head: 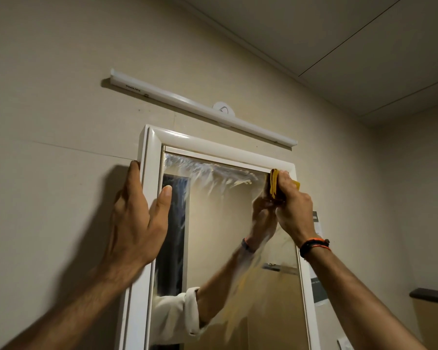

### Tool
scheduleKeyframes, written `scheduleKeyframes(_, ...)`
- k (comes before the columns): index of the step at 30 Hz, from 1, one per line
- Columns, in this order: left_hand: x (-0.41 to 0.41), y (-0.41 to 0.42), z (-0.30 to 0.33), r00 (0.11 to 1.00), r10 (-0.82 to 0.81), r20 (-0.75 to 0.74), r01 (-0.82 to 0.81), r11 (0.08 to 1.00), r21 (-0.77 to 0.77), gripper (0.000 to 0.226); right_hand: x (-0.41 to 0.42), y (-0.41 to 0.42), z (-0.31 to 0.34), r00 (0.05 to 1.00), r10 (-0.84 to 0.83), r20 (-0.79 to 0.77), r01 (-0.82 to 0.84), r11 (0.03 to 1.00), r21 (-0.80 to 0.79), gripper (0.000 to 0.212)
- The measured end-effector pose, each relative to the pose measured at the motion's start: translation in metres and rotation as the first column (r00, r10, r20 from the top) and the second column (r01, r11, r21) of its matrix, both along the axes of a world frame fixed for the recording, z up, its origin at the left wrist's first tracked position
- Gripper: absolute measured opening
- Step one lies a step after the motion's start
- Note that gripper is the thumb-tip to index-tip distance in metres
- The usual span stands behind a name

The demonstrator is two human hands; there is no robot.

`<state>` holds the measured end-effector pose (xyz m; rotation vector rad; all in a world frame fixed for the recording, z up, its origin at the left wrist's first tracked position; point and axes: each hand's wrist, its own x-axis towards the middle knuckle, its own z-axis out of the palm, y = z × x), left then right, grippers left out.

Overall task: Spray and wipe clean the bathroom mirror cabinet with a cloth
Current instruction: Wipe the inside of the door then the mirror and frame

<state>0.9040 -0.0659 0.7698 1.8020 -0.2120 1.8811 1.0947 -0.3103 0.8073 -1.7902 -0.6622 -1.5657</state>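
While only the head view is on offer, it shows the whole job at close range. Up at one o'clock from the middle of the picture, the right hand (292, 203) has its fingers curled tight round a folded yellow cloth (274, 183), bunching it into a thick pad. The pad presses on the glass in the top right corner of the mirror cabinet (213, 223), just under the white frame (225, 147), and sticks up past the knuckles with the thumb side towards the mirror. Wet streaks (208, 173) fan along the top of the glass at twelve o'clock, running left from the cloth.

Over at nine o'clock, the left hand (134, 218) lies against the cabinet's left edge. Its fingers are straight and together along the outer side by the wall; the thumb reaches round onto the front of the frame, so it seems to steady the cabinet more than grip it.

By my reckoning the cloth is soft, light and limp, best held folded as it is, so the fingers can bear down through it. The glass looks stiff, slick while wet and breakable, so I judge flat pressure safer than a hard push. If the front is a door it may swing, so bracing at the frame is wise.

Above the cabinet, at eleven to one o'clock, hangs a long white tube light (202, 109).
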Motion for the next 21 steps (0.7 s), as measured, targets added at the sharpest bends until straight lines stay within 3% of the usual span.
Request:
scheduleKeyframes(4,-0.001,-0.001,0.000,1.000,-0.023,0.004,0.023,1.000,0.000,0.079,-0.012,0.017,-0.005,0.996,0.090,-0.022,-0.088,0.994,0.062,0.083)
scheduleKeyframes(13,-0.001,-0.001,-0.001,0.994,-0.107,-0.003,0.107,0.994,-0.011,0.077,-0.068,0.082,-0.005,0.981,0.156,0.112,-0.142,0.982,-0.120,0.057)
scheduleKeyframes(17,-0.002,-0.001,-0.002,0.996,-0.091,0.008,0.091,0.996,-0.027,0.075,-0.098,0.109,-0.004,0.980,0.160,0.117,-0.140,0.976,-0.168,0.067)
scheduleKeyframes(21,-0.002,0.000,-0.001,0.993,-0.114,0.015,0.114,0.993,-0.023,0.074,-0.127,0.134,-0.004,0.976,0.155,0.153,-0.118,0.966,-0.229,0.063)
